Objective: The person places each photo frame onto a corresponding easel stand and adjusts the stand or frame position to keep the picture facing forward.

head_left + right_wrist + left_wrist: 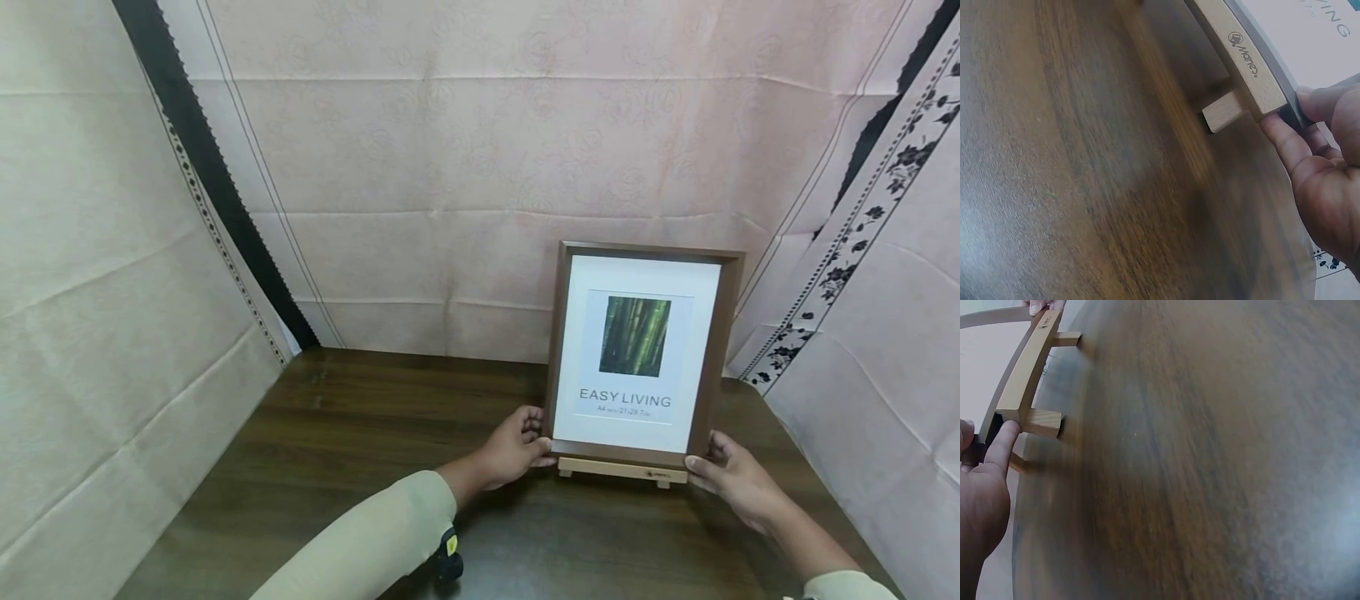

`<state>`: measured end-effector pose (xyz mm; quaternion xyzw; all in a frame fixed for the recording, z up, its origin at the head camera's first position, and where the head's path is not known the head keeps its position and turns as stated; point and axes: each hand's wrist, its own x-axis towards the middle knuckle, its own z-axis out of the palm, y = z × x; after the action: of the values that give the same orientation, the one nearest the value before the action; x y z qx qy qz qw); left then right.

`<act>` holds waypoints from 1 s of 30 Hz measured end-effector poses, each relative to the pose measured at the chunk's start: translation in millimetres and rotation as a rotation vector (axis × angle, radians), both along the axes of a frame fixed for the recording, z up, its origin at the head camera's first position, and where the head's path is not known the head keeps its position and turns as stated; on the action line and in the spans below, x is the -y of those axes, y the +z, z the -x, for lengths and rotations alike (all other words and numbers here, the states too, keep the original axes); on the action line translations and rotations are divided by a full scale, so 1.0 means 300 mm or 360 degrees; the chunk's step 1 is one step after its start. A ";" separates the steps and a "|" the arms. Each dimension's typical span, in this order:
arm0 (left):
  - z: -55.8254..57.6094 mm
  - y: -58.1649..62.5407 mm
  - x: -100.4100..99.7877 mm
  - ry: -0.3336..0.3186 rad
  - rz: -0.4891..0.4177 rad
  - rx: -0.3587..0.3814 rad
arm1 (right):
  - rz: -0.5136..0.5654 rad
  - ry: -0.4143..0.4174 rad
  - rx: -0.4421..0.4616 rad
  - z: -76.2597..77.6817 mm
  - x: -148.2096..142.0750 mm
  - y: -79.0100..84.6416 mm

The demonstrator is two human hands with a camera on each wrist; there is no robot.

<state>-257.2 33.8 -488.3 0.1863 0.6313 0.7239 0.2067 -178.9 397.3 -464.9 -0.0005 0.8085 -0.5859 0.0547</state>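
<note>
A brown picture frame (726, 333) with a white mat and a green bamboo print stands leaning back on a small light-wood easel (622, 470). My left hand (513, 450) grips the frame's lower left corner, thumb in front, with one fingertip touching the end of the easel's ledge (1025, 369). At the lower right corner my right hand (738, 483) holds the frame between thumb and fingers. In the right wrist view its thumb presses the frame's front, and a finger lies against the end of the ledge (1241, 56). Most of the easel is hidden behind the frame.
The dark wooden table (360, 433) spreads out in front and to the left. A pale cloth (480, 150) hangs behind it, with more cloth at both sides; the right one (862, 350) has a black floral border close to the table's edge.
</note>
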 end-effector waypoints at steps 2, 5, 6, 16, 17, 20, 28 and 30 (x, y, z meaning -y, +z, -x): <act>-0.003 0.001 0.005 -0.0001 -0.0003 -0.0010 | 0.0009 0.0000 0.0004 0.001 0.006 0.001; -0.006 0.003 0.016 0.0001 -0.0001 -0.0021 | 0.0021 0.0010 0.0000 0.002 0.013 -0.001; -0.008 0.005 0.019 0.0003 0.0000 -0.0025 | 0.0029 0.0014 -0.0005 0.003 0.015 -0.001; -0.008 -0.004 0.043 0.0031 0.0006 -0.0033 | 0.0014 0.0044 -0.0016 0.003 0.037 -0.003; -0.009 -0.004 0.044 0.0034 0.0011 -0.0038 | 0.0011 0.0042 -0.0012 0.003 0.038 -0.004; -0.012 -0.001 0.049 0.0041 0.0028 -0.0048 | 0.0004 0.0033 -0.0004 0.003 0.041 -0.004; -0.016 -0.003 0.060 0.0070 0.0028 -0.0029 | 0.0034 0.0093 -0.0017 0.007 0.048 0.003; -0.016 -0.005 0.065 0.0070 0.0033 -0.0041 | 0.0041 0.0111 -0.0018 0.007 0.052 0.006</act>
<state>-252.5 14.2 -489.7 0.1795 0.6453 0.7192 0.1845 -181.1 381.6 -463.2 -0.0328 0.8007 -0.5940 0.0704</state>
